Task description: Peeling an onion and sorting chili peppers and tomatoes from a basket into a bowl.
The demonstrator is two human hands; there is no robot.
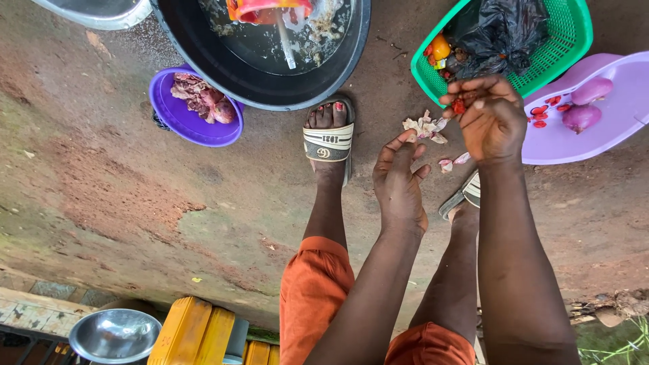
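- Two hands work above the dirt ground: the right hand has its fingers pinched round a small red pepper, and seems to be picking or tearing it apart.
- Left hand hangs loose and half open just beside it, thumb and forefinger curled, nothing in them.
- Pepper sits at the right fingertips, just short of the lilac tray, where red pepper bits already lie beside two onions.
- Judged step: breaking up peppers onto the tray, only a few done.
- Next move likely calls for the piece to travel sideways over the tray's rim before the pinch lets go, so that it misses the ground.
- Onion peels lie on the ground under the hands.
- Behind: a green basket with a black bag and more peppers.
- Further off: a black basin and a purple bowl of meat.
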